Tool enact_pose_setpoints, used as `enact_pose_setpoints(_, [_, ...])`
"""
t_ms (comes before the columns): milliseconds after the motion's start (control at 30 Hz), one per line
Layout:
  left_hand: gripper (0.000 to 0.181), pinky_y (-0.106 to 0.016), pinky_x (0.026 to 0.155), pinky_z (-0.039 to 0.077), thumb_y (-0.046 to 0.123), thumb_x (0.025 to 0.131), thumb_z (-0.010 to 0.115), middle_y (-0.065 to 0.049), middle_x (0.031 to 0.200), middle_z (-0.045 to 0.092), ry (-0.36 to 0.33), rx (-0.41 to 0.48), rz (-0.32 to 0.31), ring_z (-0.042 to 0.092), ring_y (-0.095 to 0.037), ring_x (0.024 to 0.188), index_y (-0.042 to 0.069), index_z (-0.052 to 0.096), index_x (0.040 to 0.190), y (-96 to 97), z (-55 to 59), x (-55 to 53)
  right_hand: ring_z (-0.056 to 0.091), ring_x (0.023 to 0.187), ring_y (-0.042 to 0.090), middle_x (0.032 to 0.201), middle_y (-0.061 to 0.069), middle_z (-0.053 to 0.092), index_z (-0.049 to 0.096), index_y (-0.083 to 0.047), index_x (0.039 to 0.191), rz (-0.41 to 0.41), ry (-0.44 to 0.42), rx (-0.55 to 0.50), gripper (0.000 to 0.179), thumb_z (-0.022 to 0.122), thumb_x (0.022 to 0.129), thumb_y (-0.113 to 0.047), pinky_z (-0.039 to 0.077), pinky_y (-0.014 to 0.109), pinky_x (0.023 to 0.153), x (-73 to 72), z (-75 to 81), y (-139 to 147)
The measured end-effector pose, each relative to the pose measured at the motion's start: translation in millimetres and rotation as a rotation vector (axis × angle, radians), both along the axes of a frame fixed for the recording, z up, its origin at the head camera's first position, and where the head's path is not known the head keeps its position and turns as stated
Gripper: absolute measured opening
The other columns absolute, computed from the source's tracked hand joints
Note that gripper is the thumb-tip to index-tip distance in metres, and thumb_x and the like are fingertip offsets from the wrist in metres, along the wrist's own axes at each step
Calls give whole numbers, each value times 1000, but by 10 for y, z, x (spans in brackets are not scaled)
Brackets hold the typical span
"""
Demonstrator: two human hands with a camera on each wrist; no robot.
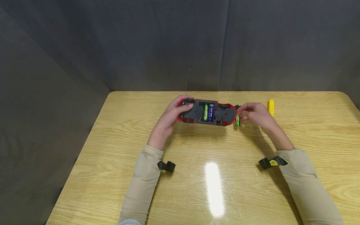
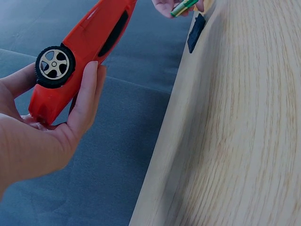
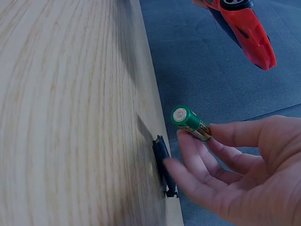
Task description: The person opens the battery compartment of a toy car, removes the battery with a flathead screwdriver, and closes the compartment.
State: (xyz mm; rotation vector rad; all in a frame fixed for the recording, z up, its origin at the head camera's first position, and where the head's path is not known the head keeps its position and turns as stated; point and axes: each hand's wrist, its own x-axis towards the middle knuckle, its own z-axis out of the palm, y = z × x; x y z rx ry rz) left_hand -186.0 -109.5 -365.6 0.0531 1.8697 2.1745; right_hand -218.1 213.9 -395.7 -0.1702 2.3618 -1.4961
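A red toy car (image 1: 194,112) is held underside up by my left hand (image 1: 168,118), which grips its left end with the thumb across the black base. In its open battery compartment lie a green battery (image 1: 206,112) and a blue battery (image 1: 211,112) side by side. My right hand (image 1: 254,115) pinches another green battery (image 3: 192,123) between thumb and fingers, just right of the car. Below those fingers a small black cover (image 3: 163,165) lies on the table; the head view shows only part of it.
A yellow object (image 1: 271,107), possibly a marker, lies behind the right hand on the wooden table (image 1: 126,131). A thin antenna wire (image 1: 187,81) rises behind the car. Dark grey fabric (image 1: 168,47) hangs along the table's far edge.
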Motion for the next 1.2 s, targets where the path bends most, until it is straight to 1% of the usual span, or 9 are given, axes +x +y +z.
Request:
enact_pose_setpoints(67, [33,-29,84,53,12,101,62,-11,127,57,2,0,0,61,-20,98,8,60,133,0,1,1,66,79,12,102,7,66,54,16,127,-1,-33,-32,28,49,106,-2,61,27,78,2,4,-6])
enact_pose_setpoints(167, [33,-29,85,53,12,101,62,-11,127,57,3,2,0,61,-20,100,7,60,134,0,1,1,65,78,12,97,6,65,53,16,126,0,-58,-58,27,49,106,-1,62,29,78,6,7,-15])
enact_pose_setpoints(267, [34,-28,84,53,12,101,62,-11,127,57,2,2,0,61,-20,99,7,60,134,0,2,1,65,78,13,96,6,65,54,17,124,15,-54,-60,25,49,105,0,63,30,78,15,7,-12])
enact_pose_setpoints(500, [33,-28,83,54,11,100,62,-11,127,58,-1,6,6,62,-20,98,7,60,133,0,2,-2,65,78,15,98,10,64,55,19,121,50,-35,-64,24,50,105,2,64,35,79,36,-4,2])
enact_pose_setpoints(633, [34,-28,82,54,11,100,62,-11,127,58,0,9,4,62,-20,98,7,60,134,0,-6,-5,65,78,15,98,9,65,56,19,120,50,-48,-68,23,53,105,2,64,34,78,36,-23,8])
enact_pose_setpoints(833, [34,-27,81,55,12,100,62,-11,127,58,3,9,1,62,-19,97,7,60,134,-1,-7,-5,65,77,17,94,8,66,58,18,120,47,-56,-61,24,57,104,0,64,34,75,15,-59,18])
enact_pose_setpoints(1000, [34,-27,79,56,11,101,62,-12,128,57,3,12,1,62,-19,97,7,60,134,-3,-2,2,66,78,17,95,8,67,59,17,120,47,-63,-52,24,58,103,0,64,33,75,9,-71,29])
enact_pose_setpoints(1200, [34,-26,79,55,11,101,62,-11,125,58,-3,14,13,62,-19,96,6,60,134,6,22,21,68,76,14,89,5,68,59,19,118,34,-69,-45,23,58,103,2,64,32,72,-3,-91,35])
